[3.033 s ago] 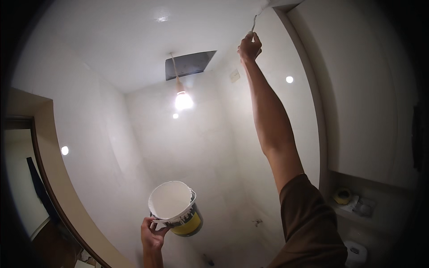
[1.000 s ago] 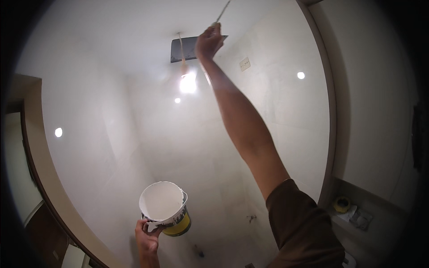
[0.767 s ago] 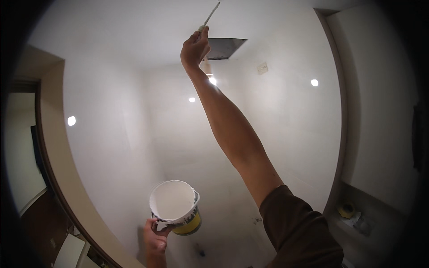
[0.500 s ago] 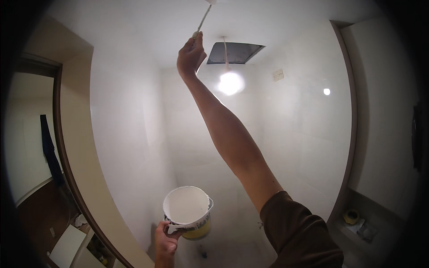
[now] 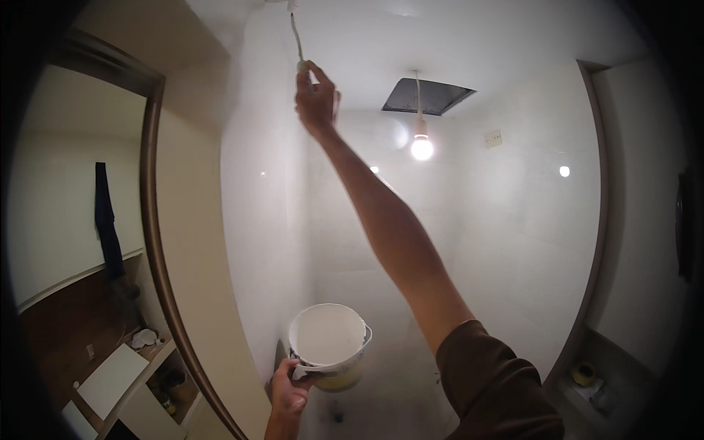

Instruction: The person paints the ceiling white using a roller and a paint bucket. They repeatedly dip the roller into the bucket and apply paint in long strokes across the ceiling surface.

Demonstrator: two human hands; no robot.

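High in front of me, my right hand [image 5: 317, 101] is closed around the handle of a small paint roller [image 5: 296, 35]. Its thin rod runs up to a white head, partly cut off by the picture's top edge, close to where the left wall meets the ceiling. Down low, my left hand [image 5: 290, 392] grips the near left rim of a white and yellow paint bucket [image 5: 341, 378]. The bucket is tipped a little towards me, and its inside is white. A bail handle shows at its right side.
A lit bulb [image 5: 422, 148] hangs from the ceiling beside a dark square hatch [image 5: 425, 97]. The white left wall [image 5: 257, 220] stands close to the bucket. Beyond a brown door frame [image 5: 158, 249] are a dark hanging cloth [image 5: 108, 220] and cabinets. A yellow roll [image 5: 584, 374] lies in a right-hand recess.
The view has turned left, so the bulb and hatch sit further right. My right hand and the roller have shifted left towards the wall. The bucket stays in my left hand.
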